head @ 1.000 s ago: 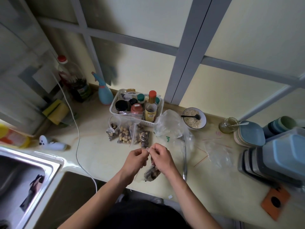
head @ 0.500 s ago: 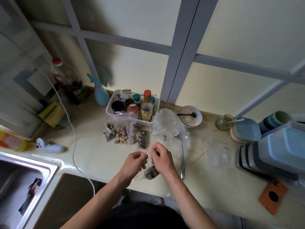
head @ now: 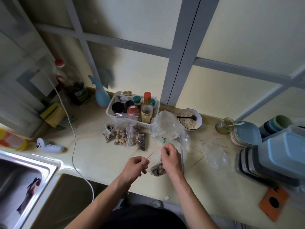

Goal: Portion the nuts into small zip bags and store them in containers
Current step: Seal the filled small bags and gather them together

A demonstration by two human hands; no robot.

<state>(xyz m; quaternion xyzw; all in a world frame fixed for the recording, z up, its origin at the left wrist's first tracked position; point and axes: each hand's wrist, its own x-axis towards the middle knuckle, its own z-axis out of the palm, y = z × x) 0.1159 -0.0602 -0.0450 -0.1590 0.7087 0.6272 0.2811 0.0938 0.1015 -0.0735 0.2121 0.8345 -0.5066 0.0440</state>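
Note:
A small zip bag (head: 158, 168) with mixed nuts in its bottom hangs over the counter's front edge. My left hand (head: 136, 165) pinches the left end of its red-striped top. At the right end of that strip my right hand (head: 170, 157) pinches it, so the strip runs stretched between the two. Three filled zip bags (head: 126, 138) of nuts lie side by side farther back. A large clear bag (head: 166, 128) with a green mark stands behind my right hand. Stacked lidded containers (head: 277, 156) sit at the right.
A white basket (head: 110, 111) of jars and bottles stands at the back. Beside it are a bowl (head: 200, 120) of oats with a black spoon, a glass jar (head: 224, 126) and stacked plates (head: 247, 133). Empty zip bags (head: 214, 154) lie right. A sink (head: 19, 184) and white cable (head: 74, 146) are left.
My hands have drawn apart along the bag's top, the left one sliding left, so the red strip now shows between them. The camera has shifted slightly.

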